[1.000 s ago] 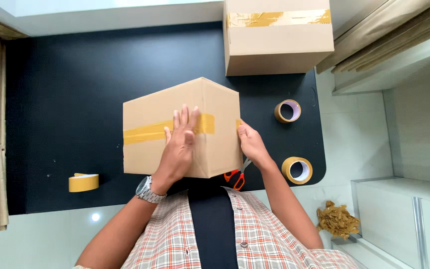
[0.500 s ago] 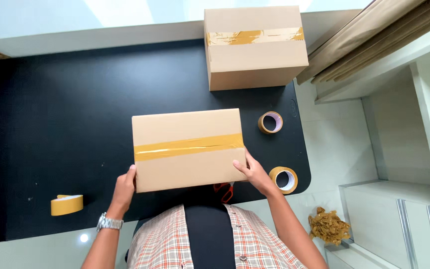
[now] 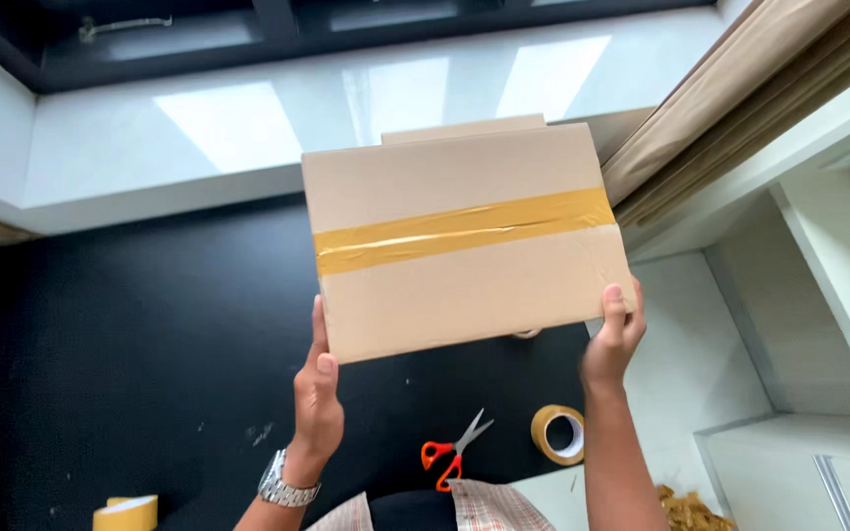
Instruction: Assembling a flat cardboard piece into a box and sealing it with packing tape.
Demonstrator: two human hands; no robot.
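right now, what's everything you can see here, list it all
cardboard box: 1, brown with a yellow tape strip, held up above the table
second box: 1, brown, only its edge shows behind the held one
table: 1, black, below
scissors: 1, orange handles, on the table
tape rolls: 2, yellowish, one right of the scissors, one at the bottom left edge
wristwatch: 1, silver, left wrist
left hand: at the box's lower left corner
right hand: at its lower right corner

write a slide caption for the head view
Both hands, left hand and right hand, hold a taped cardboard box above the black table.
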